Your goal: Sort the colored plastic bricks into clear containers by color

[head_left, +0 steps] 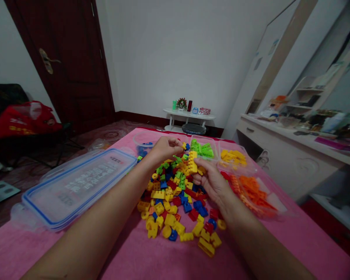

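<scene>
Two hands pinch: left hand [165,148], a small block [184,146]; right hand [211,179], a yellow brick [193,161].

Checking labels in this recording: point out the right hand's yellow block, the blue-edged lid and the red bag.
Yellow block [193,162]: head view, middle.
Blue-edged lid [84,182]: head view, clear panel.
Red bag [26,121]: head view, front.

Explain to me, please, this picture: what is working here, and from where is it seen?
There is no machine: these are a person's bare left hand and right hand, seen by a camera worn on the head. A pile of colourful blocks lies on pink cloth. Clear containers hold green pieces, yellow pieces and orange pieces; a blue-rimmed lid lies at left. The right hand holds a long yellow block. Small pieces show at the left hand; whether it grips them is unclear.
</scene>
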